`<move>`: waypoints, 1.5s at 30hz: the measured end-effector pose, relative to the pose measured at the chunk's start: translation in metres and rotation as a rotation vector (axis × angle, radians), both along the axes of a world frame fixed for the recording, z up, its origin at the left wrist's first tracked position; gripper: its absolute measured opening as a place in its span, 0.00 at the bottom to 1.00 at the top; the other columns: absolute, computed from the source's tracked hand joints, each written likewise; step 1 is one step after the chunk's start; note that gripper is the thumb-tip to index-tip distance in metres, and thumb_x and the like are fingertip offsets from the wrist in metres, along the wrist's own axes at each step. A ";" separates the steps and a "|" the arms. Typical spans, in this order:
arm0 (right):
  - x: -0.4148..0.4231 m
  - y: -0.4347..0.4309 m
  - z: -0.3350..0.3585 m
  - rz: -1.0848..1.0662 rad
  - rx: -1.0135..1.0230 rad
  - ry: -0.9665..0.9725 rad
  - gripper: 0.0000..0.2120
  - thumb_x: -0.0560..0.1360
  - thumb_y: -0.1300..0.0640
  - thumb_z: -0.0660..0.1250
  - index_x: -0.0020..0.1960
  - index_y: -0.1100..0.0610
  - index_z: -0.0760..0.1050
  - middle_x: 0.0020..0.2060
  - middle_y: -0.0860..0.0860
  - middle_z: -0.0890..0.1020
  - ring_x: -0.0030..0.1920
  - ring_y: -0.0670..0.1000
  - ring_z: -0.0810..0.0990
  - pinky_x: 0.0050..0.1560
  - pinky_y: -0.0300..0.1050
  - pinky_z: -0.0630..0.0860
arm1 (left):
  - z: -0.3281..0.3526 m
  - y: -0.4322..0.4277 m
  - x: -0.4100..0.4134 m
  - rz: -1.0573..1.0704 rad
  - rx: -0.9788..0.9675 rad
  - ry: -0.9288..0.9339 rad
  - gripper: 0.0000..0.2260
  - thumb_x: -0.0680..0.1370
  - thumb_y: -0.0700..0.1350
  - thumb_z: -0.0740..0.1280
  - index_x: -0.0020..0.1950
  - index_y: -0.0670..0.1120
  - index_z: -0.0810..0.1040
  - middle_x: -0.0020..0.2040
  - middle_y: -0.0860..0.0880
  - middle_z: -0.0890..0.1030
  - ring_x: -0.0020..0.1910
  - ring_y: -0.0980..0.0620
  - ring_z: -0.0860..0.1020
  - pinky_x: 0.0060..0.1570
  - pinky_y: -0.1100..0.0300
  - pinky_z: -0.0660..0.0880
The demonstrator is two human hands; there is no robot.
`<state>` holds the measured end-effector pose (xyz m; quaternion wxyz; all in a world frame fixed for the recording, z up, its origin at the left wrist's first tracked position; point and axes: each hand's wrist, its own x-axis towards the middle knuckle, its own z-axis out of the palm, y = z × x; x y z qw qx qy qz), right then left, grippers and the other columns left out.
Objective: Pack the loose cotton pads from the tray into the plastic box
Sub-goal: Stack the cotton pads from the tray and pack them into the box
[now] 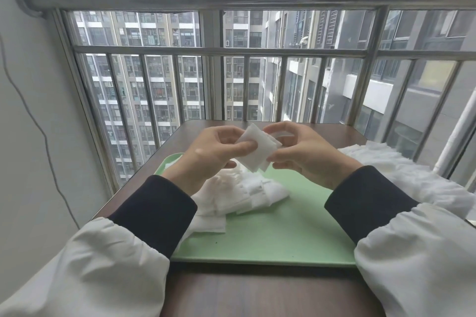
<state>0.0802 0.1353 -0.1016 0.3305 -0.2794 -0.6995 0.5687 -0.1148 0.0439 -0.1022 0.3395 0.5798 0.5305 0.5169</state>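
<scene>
Pad pile (239, 193) crowds tray's (283, 239) left; right half lies open.

No legible text, label, brand, number or sign anywhere. Plain and unprinted: cotton pads (257, 152), green tray (283, 234), sleeves (417, 252). Building fronts (154, 72) outside too distant to read.

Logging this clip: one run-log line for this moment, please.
left hand + right hand: pinch pad stack over tray | pile: on tray
</scene>
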 end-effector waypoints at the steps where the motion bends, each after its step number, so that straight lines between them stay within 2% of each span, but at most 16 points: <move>1: 0.000 0.000 0.000 0.006 -0.012 0.014 0.24 0.69 0.74 0.73 0.62 0.58 0.76 0.46 0.60 0.83 0.44 0.55 0.84 0.41 0.43 0.80 | 0.000 0.000 0.000 -0.013 -0.004 -0.007 0.03 0.76 0.49 0.75 0.48 0.52 0.86 0.50 0.52 0.87 0.49 0.53 0.84 0.43 0.61 0.77; 4: -0.001 -0.004 0.001 0.030 -0.044 0.051 0.23 0.70 0.73 0.74 0.62 0.61 0.76 0.49 0.64 0.82 0.48 0.58 0.85 0.46 0.46 0.82 | -0.001 0.001 0.000 -0.055 0.006 -0.063 0.03 0.75 0.47 0.76 0.48 0.51 0.87 0.51 0.50 0.87 0.52 0.49 0.85 0.50 0.55 0.80; 8: -0.003 -0.007 0.001 0.043 -0.049 0.079 0.23 0.69 0.72 0.75 0.62 0.64 0.75 0.57 0.69 0.80 0.55 0.64 0.84 0.51 0.53 0.83 | -0.002 0.001 0.003 -0.096 0.004 -0.115 0.02 0.75 0.44 0.76 0.47 0.49 0.88 0.49 0.46 0.87 0.49 0.48 0.86 0.45 0.61 0.80; 10: -0.003 -0.009 0.003 0.078 -0.064 0.094 0.23 0.68 0.70 0.76 0.62 0.64 0.75 0.57 0.69 0.80 0.54 0.64 0.84 0.51 0.52 0.83 | -0.003 0.001 0.003 -0.090 0.013 -0.131 0.03 0.76 0.43 0.75 0.48 0.46 0.87 0.49 0.44 0.87 0.48 0.48 0.86 0.45 0.62 0.80; 12: -0.001 -0.009 0.006 0.090 -0.036 0.041 0.21 0.70 0.64 0.76 0.61 0.61 0.76 0.53 0.64 0.84 0.52 0.60 0.85 0.47 0.47 0.83 | -0.003 0.001 0.003 -0.066 0.030 -0.163 0.05 0.75 0.41 0.75 0.50 0.43 0.86 0.48 0.44 0.87 0.48 0.48 0.86 0.45 0.62 0.80; 15: 0.001 -0.007 0.008 -0.077 0.283 -0.332 0.06 0.77 0.61 0.70 0.53 0.54 0.78 0.43 0.51 0.87 0.44 0.49 0.86 0.39 0.37 0.77 | -0.003 0.002 0.000 -0.001 0.045 -0.216 0.06 0.75 0.40 0.75 0.51 0.42 0.85 0.46 0.44 0.87 0.46 0.48 0.86 0.44 0.60 0.81; 18: 0.006 -0.003 0.002 -0.121 0.536 -0.778 0.04 0.75 0.54 0.70 0.49 0.47 0.79 0.43 0.43 0.83 0.42 0.41 0.80 0.37 0.34 0.70 | -0.004 0.002 -0.001 0.045 0.032 -0.229 0.05 0.75 0.38 0.75 0.50 0.42 0.84 0.45 0.42 0.87 0.44 0.48 0.85 0.43 0.60 0.82; 22: 0.010 -0.004 -0.001 -0.112 0.482 -0.977 0.19 0.66 0.38 0.77 0.50 0.47 0.78 0.44 0.44 0.83 0.41 0.43 0.82 0.43 0.41 0.77 | -0.004 0.001 0.000 0.064 0.032 -0.240 0.05 0.75 0.35 0.74 0.50 0.41 0.84 0.43 0.43 0.86 0.41 0.50 0.85 0.39 0.62 0.80; 24: 0.008 -0.005 -0.003 -0.108 0.446 -0.992 0.24 0.62 0.37 0.79 0.51 0.48 0.77 0.42 0.46 0.86 0.38 0.45 0.84 0.46 0.43 0.80 | -0.003 0.002 0.000 0.069 0.031 -0.238 0.05 0.75 0.35 0.74 0.50 0.41 0.83 0.44 0.41 0.85 0.41 0.50 0.85 0.39 0.62 0.80; 27: 0.005 -0.003 -0.006 -0.078 0.361 -0.946 0.23 0.62 0.46 0.82 0.52 0.48 0.77 0.41 0.50 0.87 0.36 0.46 0.85 0.43 0.43 0.81 | -0.004 0.002 0.000 0.078 0.028 -0.224 0.05 0.75 0.36 0.74 0.50 0.41 0.83 0.46 0.39 0.86 0.42 0.49 0.85 0.40 0.61 0.81; 29: 0.006 -0.002 -0.005 -0.082 0.284 -0.872 0.20 0.64 0.54 0.82 0.52 0.49 0.77 0.41 0.52 0.87 0.35 0.47 0.85 0.37 0.40 0.80 | -0.004 0.003 -0.001 0.080 0.026 -0.227 0.05 0.75 0.36 0.74 0.49 0.42 0.83 0.44 0.41 0.86 0.41 0.50 0.85 0.39 0.61 0.80; 32: 0.010 0.001 -0.002 -0.098 0.172 -0.784 0.19 0.66 0.62 0.80 0.53 0.53 0.78 0.41 0.55 0.86 0.36 0.49 0.85 0.36 0.40 0.80 | -0.005 0.003 -0.001 0.086 0.025 -0.228 0.04 0.75 0.36 0.74 0.49 0.42 0.83 0.43 0.44 0.86 0.41 0.50 0.85 0.39 0.61 0.81; 36: 0.015 0.003 0.001 -0.240 0.244 -0.717 0.08 0.73 0.62 0.71 0.50 0.53 0.77 0.43 0.52 0.82 0.40 0.49 0.83 0.33 0.39 0.80 | -0.004 0.004 -0.002 0.138 0.024 -0.227 0.08 0.75 0.34 0.74 0.52 0.41 0.82 0.44 0.44 0.85 0.41 0.49 0.85 0.39 0.60 0.81; 40: 0.012 0.004 0.004 -0.327 0.257 -0.394 0.07 0.75 0.64 0.68 0.50 0.54 0.75 0.47 0.53 0.78 0.46 0.51 0.81 0.32 0.38 0.78 | -0.004 0.004 -0.001 0.197 0.019 -0.232 0.14 0.74 0.33 0.75 0.56 0.43 0.78 0.52 0.41 0.83 0.47 0.44 0.85 0.40 0.57 0.82; 43: 0.007 0.000 0.005 -0.246 0.151 -0.140 0.11 0.74 0.68 0.69 0.54 0.57 0.76 0.46 0.55 0.78 0.45 0.53 0.82 0.37 0.39 0.79 | -0.003 0.003 -0.001 0.146 0.003 -0.275 0.15 0.74 0.34 0.75 0.59 0.43 0.79 0.55 0.39 0.83 0.46 0.47 0.86 0.40 0.58 0.82; 45: 0.004 -0.003 0.005 -0.215 0.107 -0.051 0.14 0.72 0.71 0.70 0.55 0.58 0.77 0.43 0.54 0.77 0.42 0.52 0.82 0.40 0.42 0.81 | -0.002 0.001 -0.001 0.048 0.002 -0.283 0.13 0.75 0.37 0.74 0.59 0.42 0.80 0.54 0.41 0.85 0.46 0.49 0.86 0.42 0.59 0.81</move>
